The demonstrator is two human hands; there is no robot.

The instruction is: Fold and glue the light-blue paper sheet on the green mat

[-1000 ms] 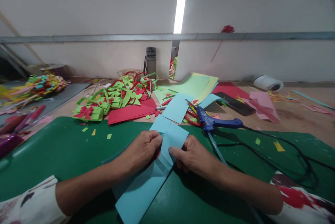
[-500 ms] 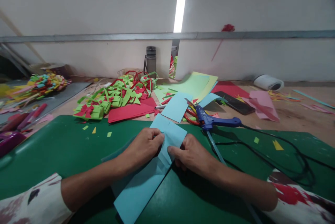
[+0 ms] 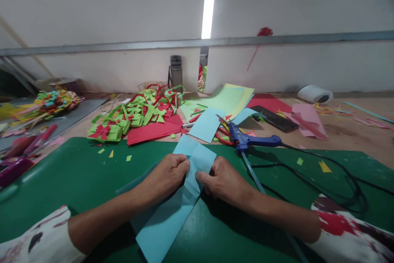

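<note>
A long light blue paper strip (image 3: 172,218) lies across the green cutting mat (image 3: 76,172), partly folded near its far end. My left hand (image 3: 164,177) is closed, pinching the strip's left edge at the fold. On the other side my right hand (image 3: 223,181) is closed too, with its fingertips pressing the same fold. Both hands sit close together over the paper.
A blue glue gun (image 3: 250,140) with a black cord (image 3: 338,172) lies just beyond my right hand, beside red scissors (image 3: 222,136). Behind are green and red paper bows (image 3: 135,113), coloured sheets (image 3: 224,101), a phone (image 3: 272,118), a bottle (image 3: 176,71) and a white roll (image 3: 314,94).
My hands have drawn slightly closer together on the fold, and the view has shifted a little. Nothing else moved.
</note>
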